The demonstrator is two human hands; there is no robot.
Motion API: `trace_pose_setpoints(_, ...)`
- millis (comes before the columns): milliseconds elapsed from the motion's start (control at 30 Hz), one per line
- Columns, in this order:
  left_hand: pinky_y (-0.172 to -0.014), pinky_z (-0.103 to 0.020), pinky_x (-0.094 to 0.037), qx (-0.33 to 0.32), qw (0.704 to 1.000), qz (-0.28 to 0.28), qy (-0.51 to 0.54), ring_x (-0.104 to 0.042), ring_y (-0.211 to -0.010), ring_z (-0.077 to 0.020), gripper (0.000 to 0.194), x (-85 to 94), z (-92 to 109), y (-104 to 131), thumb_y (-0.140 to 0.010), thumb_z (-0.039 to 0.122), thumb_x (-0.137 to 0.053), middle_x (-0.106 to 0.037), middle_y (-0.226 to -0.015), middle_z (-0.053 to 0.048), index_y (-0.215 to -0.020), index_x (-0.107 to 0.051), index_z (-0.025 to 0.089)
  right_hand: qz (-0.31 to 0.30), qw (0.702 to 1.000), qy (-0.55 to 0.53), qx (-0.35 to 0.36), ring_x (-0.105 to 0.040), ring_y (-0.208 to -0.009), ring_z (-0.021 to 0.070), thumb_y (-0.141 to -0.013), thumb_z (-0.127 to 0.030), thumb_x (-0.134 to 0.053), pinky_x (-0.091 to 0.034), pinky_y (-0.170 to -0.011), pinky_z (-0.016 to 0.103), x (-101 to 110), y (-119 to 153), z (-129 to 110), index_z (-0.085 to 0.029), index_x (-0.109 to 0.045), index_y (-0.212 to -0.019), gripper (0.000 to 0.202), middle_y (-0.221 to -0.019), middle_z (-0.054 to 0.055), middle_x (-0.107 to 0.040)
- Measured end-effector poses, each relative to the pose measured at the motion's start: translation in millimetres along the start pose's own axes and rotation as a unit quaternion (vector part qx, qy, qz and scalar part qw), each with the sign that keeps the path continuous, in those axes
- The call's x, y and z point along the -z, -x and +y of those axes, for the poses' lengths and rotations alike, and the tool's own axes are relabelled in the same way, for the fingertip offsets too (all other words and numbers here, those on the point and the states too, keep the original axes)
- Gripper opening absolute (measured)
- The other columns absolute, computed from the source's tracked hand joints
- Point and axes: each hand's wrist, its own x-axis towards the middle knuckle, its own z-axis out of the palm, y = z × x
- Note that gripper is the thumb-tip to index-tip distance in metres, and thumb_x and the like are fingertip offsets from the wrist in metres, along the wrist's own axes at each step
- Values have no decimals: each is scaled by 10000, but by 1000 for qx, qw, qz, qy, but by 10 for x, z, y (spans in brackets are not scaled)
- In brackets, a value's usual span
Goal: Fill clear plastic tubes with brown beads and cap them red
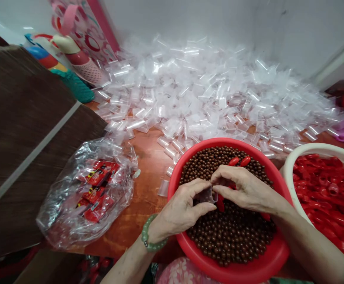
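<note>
My left hand (183,205), with a green bead bracelet (149,236) on its wrist, grips a small clear plastic bag (207,195) between thumb and fingers. At the bag's mouth, my right hand (243,189) has its thumb and fingertips closed on the edge; whether a small piece is also between them is hidden. Both hands are above a red basin (281,256) full of shiny brown balls (231,240). Several glossy red plastic pieces (244,161) lie on the balls, some partly behind my right hand.
A white basin (288,169) of red plastic parts (328,197) stands at right. Clear small bags (201,90) are heaped along the wall. Left are a plastic bag (62,213) with red packets (100,189), a brown strapped stack (26,118), bottles (83,65) and a pink bag (91,31).
</note>
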Motion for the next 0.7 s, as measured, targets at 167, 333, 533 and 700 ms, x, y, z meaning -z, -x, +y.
trace_pose_setpoints(167, -888, -302, -462, 0, 999, 24, -41, -597, -950, -188, 214, -34, -44, -6, -843, 157, -660, -664, -1024, -56, -1057, -673, 149, -16, 995, 96, 8, -552, -708, 137, -818, -51, -514, -433, -672, 254, -54, -104, -5, -180, -574, -842, 144, -780, -5, -604)
trace_pose_setpoints(333, -965, -325, -437, 11, 995, 87, -42, -591, -1051, -200, 370, -75, -125, 74, -849, 207, -671, -647, -1138, -68, -1214, -616, 178, 49, 975, 216, 29, -596, -820, 184, -889, -128, -526, -468, -774, 317, 13, -87, 41, -185, -588, -969, 117, -915, 47, -618)
trace_pose_setpoints(533, -718, -245, -448, 69, 986, 126, 83, -556, -762, -133, 289, -64, -161, 96, -764, 231, -748, -613, -851, 11, -1029, -643, 183, -33, 936, 344, -68, -632, -793, 203, -948, -272, -545, -490, -723, 321, -140, 117, 206, -177, -621, -904, 129, -926, 67, -607)
trace_pose_setpoints(700, -658, -230, -412, 79, 983, 114, 118, -525, -679, -109, 160, -46, -96, 70, -781, 257, -730, -599, -736, 24, -862, -633, 159, -16, 911, 399, -101, -627, -812, 236, -879, -269, -642, -472, -721, 326, -442, 113, 310, -160, -624, -778, 150, -853, 76, -600)
